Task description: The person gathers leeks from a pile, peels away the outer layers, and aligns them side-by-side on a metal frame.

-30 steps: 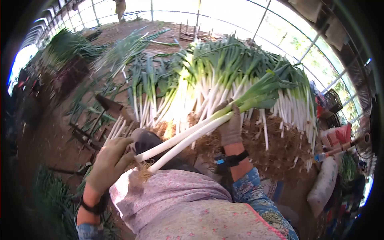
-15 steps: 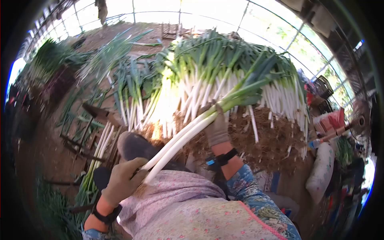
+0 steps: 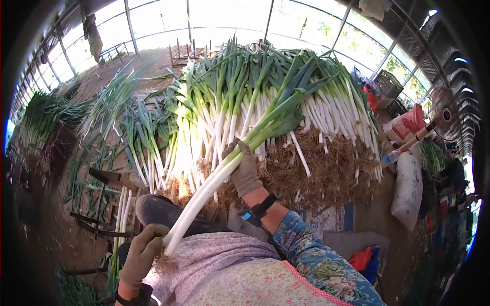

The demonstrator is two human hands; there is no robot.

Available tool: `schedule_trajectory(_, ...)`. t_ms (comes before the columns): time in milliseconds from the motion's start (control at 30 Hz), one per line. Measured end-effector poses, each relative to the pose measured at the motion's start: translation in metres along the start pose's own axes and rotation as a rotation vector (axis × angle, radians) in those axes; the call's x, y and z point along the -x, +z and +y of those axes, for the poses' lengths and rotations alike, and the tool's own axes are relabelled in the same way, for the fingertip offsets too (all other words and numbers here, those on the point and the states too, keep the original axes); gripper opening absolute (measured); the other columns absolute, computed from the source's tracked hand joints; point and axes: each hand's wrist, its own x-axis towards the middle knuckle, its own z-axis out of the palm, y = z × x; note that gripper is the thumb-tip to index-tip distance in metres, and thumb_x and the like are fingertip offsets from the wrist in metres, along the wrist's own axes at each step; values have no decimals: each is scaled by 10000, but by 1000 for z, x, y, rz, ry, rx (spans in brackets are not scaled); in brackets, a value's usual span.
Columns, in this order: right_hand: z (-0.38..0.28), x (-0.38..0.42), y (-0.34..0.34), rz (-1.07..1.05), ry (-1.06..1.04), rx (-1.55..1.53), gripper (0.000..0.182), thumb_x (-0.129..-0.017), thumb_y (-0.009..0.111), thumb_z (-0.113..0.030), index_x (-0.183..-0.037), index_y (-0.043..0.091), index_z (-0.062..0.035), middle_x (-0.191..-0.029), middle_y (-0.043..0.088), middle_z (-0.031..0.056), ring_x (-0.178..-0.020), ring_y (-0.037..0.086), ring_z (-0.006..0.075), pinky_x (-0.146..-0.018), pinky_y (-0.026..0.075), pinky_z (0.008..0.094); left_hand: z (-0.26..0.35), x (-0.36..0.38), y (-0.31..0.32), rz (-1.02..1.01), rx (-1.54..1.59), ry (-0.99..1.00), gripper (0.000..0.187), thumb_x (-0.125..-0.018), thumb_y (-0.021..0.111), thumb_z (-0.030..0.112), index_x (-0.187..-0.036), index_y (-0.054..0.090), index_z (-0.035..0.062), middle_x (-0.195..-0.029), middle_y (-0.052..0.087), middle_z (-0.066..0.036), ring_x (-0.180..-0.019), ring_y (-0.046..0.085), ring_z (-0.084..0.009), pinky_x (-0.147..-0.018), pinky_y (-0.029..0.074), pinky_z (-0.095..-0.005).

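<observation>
Two long leeks (image 3: 204, 191) stretch diagonally across my lap, white ends low and green leaves pointing up and right. My gloved left hand (image 3: 141, 253) is closed around them at the root end, where short brown roots hang beside the fingers. Higher up, my gloved right hand (image 3: 244, 169) wraps the stalks where white turns to green. Beyond the hands lies a big pile of leeks (image 3: 224, 102), their tangled, soil-covered roots (image 3: 316, 168) facing me.
A wooden rack (image 3: 109, 178) with several trimmed-looking leeks stands at my left. Further left sits another bundle of greens (image 3: 41, 120). On the right are a stuffed white sack (image 3: 407, 191), a fan (image 3: 445, 115) and a dark crate (image 3: 388, 84). A patterned apron (image 3: 219, 270) covers my lap.
The view has turned, so the pile sits further left in it. Both hands keep their hold on the leeks, which now stand slightly steeper.
</observation>
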Motion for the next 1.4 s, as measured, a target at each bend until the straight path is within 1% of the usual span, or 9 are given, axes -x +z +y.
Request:
schedule_trajectory(67,3,5,3,10,-27,83,229,-963,608,-139,-1137,550,-2,-840,577,68,-720,597,200,-679,564,367,-4,-3,9,33,165,37,514,-812,639,66,-1312,533,12,-922,638,-34,-817,572,-117,-727,483,-289)
schedule_trajectory(233,12,14,8,87,-2,185,257,-962,622,-188,-1131,536,-15,-828,575,72,-723,598,206,-688,561,372,3,-4,28,-7,-597,160,646,-813,714,127,-1410,467,99,-1022,658,-233,-933,648,-426,-802,525,-438)
schedule_trajectory(367,-1,12,11,78,-119,199,283,-998,555,-304,-1070,519,-33,-871,587,89,-747,608,228,-714,559,371,5,-4,25,-18,-436,58,554,-856,673,93,-1379,493,63,-1010,659,-183,-902,659,-267,-844,501,-363)
schedule_trajectory(467,-14,-16,-19,47,-132,131,340,-1024,479,-370,-1083,516,-38,-918,594,106,-786,615,246,-752,556,394,-5,-5,24,-34,-375,85,570,-837,695,109,-1373,504,96,-1007,661,-231,-959,660,-403,-846,510,-414)
schedule_trajectory(600,-19,-10,-17,62,-93,173,457,-1060,320,-427,-1277,489,-62,-1033,616,140,-919,615,275,-824,537,427,-21,-11,21,-71,-238,-25,525,-897,649,117,-1390,486,45,-1062,665,-131,-939,650,-271,-887,493,-380)
schedule_trajectory(700,-28,1,-21,71,-178,581,417,-1054,429,-295,-1404,425,-69,-1078,613,102,-954,599,226,-837,536,375,-17,-11,15,-127,-9,-144,502,-931,607,136,-1404,479,26,-961,596,-17,-806,550,-113,-735,469,-265)
schedule_trajectory(867,-65,11,-28,164,-121,1081,303,-992,606,-232,-1200,575,-13,-1021,641,56,-820,644,175,-681,570,303,-22,-18,11,-133,129,-216,522,-921,601,181,-1413,487,49,-853,598,-1,-674,525,-65,-596,432,-224)
schedule_trajectory(1100,-72,1,-56,-293,152,345,439,-1046,462,-208,-1386,424,66,-1407,491,187,-1314,473,272,-1155,351,446,-37,-20,1,-159,340,-275,533,-908,641,208,-1390,506,27,-891,622,-34,-728,572,-98,-669,455,-244)
schedule_trajectory(1400,-90,22,-43,-532,191,385,421,-1015,541,-199,-1378,477,6,-1266,582,103,-1164,572,226,-1003,470,383,-55,-16,-12,-155,548,-348,491,-893,601,200,-1336,555,-5,-877,654,-63,-727,618,-118,-647,477,-250)
